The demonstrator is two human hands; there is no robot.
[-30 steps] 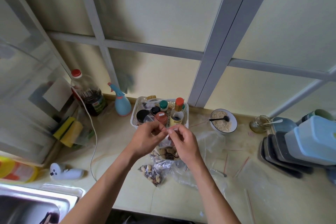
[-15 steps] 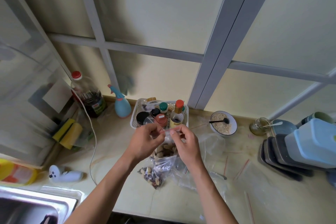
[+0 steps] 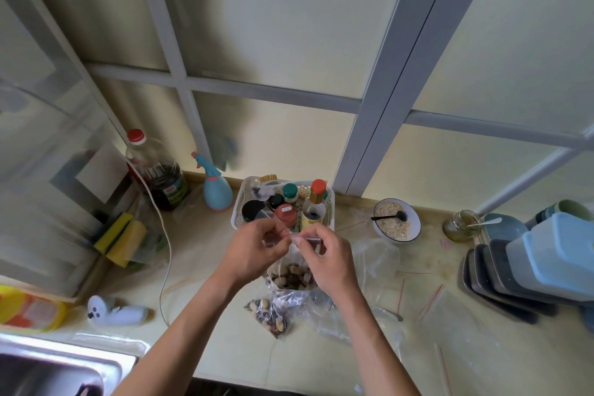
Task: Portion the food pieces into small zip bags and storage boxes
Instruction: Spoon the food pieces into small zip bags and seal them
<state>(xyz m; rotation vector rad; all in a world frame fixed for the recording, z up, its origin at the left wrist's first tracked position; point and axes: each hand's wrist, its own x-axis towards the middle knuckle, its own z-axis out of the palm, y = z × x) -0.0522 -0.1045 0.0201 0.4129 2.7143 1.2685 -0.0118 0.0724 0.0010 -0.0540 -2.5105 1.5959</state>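
A small clear zip bag (image 3: 291, 275) with brown and beige food pieces in its bottom hangs above the counter. My left hand (image 3: 254, 251) and my right hand (image 3: 324, 255) both pinch its top edge, fingertips almost touching. Under it lies a second clear bag of food pieces (image 3: 273, 315) on the counter. Empty zip bags (image 3: 450, 321) with red strips lie flat to the right. A stack of dark trays (image 3: 501, 280) and a light blue storage box (image 3: 559, 254) sit at the far right.
A white basket (image 3: 239, 202) of condiment bottles stands just behind my hands. A bowl of grains with a black spoon (image 3: 397, 223), a glass jar (image 3: 461, 225), a blue spray bottle (image 3: 215, 186), a dark-liquid bottle (image 3: 157, 170), sponges (image 3: 120, 238) and a sink (image 3: 48, 370) ring the counter.
Both hands keep pinching the bag's top edge in about the same spot; the fingers have shifted slightly along it. The camera view has drifted a little.
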